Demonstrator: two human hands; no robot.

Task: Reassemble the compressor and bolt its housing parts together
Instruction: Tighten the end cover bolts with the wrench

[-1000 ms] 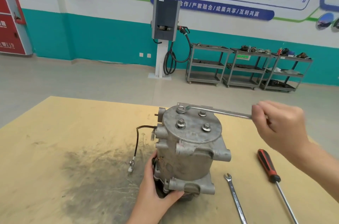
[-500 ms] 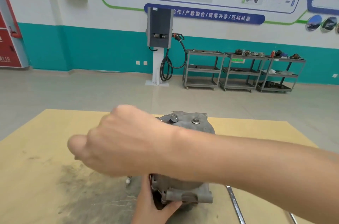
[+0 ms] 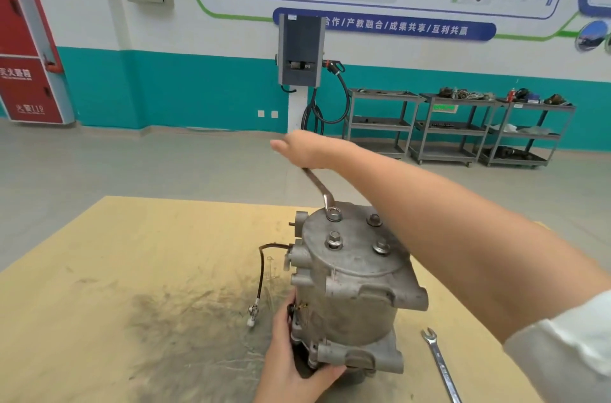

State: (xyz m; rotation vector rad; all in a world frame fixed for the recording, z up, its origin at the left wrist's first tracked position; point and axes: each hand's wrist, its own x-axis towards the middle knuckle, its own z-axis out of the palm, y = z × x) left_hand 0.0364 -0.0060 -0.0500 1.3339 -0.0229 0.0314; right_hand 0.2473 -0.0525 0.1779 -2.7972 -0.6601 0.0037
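R arm has swung from across the near side to the far side, off the front of the compressor point(image 3: 347, 283). Compressor stands upright mid-table point(image 3: 132, 270), four bolts on top. L hand point(image 3: 294, 366) grips its base, thumb and fingers wrapped round the flange. R hand point(image 3: 304, 149) holds the wrench point(image 3: 319, 187) handle; finger state can't tell. Wrench ring sits on the far-left bolt point(image 3: 334, 213). Spare spanner point(image 3: 439, 363) lies on the table to the right.

You've got bright, even indoor light here, with only soft shadows on the worktop point(image 3: 132, 254) and no harsh glare. The wide-angle lens bends the walls and floor line near the edges, and your right sleeve point(image 3: 568, 346) looks blurry in the corner.
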